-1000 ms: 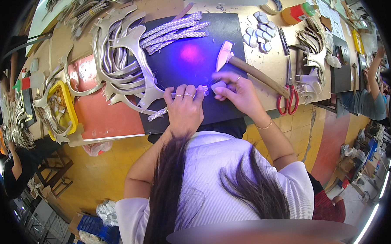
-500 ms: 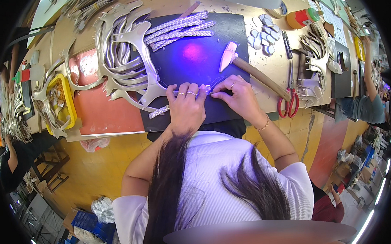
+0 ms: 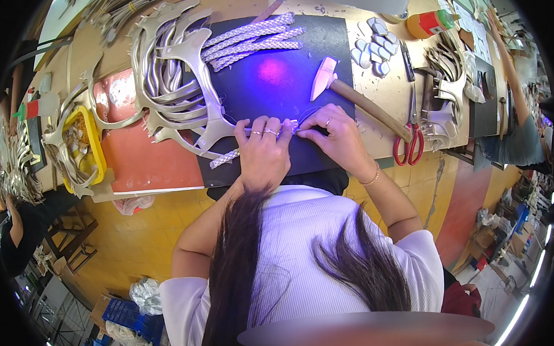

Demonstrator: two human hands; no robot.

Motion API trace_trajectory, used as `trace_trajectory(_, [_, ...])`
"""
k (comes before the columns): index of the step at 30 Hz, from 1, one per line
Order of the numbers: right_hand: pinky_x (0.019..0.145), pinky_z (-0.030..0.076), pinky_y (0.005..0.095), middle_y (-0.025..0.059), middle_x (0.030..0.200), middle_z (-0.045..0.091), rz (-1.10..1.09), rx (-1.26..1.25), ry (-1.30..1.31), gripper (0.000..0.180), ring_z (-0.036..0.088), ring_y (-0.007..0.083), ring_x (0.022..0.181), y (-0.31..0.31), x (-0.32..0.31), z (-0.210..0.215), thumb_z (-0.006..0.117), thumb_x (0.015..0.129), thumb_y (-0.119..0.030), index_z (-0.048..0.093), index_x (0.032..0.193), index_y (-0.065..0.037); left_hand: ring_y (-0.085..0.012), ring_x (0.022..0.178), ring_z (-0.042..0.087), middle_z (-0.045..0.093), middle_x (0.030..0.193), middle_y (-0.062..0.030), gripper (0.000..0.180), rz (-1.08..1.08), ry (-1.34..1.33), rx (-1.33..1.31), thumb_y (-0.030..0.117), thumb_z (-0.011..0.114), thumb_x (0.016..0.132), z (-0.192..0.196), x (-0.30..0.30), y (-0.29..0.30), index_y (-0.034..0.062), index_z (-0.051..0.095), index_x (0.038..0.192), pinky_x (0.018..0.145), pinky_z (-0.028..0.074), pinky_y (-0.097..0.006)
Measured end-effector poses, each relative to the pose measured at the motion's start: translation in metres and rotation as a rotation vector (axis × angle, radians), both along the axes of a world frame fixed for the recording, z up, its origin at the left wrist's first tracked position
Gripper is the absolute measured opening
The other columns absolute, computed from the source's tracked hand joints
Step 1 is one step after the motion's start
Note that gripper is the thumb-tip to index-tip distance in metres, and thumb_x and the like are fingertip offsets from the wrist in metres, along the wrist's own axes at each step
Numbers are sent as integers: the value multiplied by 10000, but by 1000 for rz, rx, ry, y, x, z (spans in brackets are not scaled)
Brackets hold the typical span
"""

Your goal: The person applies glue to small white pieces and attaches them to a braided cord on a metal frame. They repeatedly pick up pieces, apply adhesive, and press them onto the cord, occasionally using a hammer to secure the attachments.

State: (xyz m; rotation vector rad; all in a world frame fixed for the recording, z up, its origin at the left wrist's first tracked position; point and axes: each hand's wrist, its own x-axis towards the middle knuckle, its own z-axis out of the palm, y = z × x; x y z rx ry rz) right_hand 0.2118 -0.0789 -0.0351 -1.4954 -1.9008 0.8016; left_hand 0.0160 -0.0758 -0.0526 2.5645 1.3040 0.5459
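My left hand (image 3: 265, 150) is closed over a silvery-white braided cord (image 3: 225, 158) near the front edge of a black mat (image 3: 258, 93). One end of this cord sticks out left of the hand, and a lit end shows between my hands. With thumb and index finger together, my right hand (image 3: 337, 142) pinches a thin thread at that lit end; a loop of thread arcs above the fingertips. Several more braided cords (image 3: 253, 41) lie at the mat's back. Silver strap pieces (image 3: 209, 95) are piled left of my hands.
A hammer (image 3: 370, 110) rests right of my right hand, with red-handled scissors (image 3: 409, 148) beyond it. Oval silver pieces (image 3: 376, 48) and a bottle (image 3: 428, 24) stand farther back. Leftward are a red board (image 3: 153, 160) and a yellow tray (image 3: 100, 150). Co-workers sit at both sides.
My hands keep almost the same grip and place. The view has shifted slightly, and the co-worker's arm at the far right has moved.
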Motion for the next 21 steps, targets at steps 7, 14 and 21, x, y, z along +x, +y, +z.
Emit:
trace_trajectory(7, [767,491,343,52,861,650,-28,7,6,141,590,233,863,2,-2,-2,807,739,-58,745,865,-53,-257,1088,539,579,1029,-68,361,3,-4,-50,104,661,777,-2,-1,-1,64,698,1134,961,366,-530])
trace_trajectory(14, [755,471,361,53,839,609,-67,-12,-18,129,559,244,851,4,-6,-1,803,749,-86,742,859,-60,-256,1084,543,589,1020,-58,351,6,-10,-53,98,672,782,0,-2,-1,71,701,1131,947,366,-511])
trace_trajectory(21, [781,465,367,73,873,583,-82,-30,-64,194,555,262,872,4,-12,1,792,768,-97,721,946,-64,-253,1079,543,581,1024,-58,347,3,-12,-63,102,655,784,0,-2,0,71,697,1128,956,367,-521])
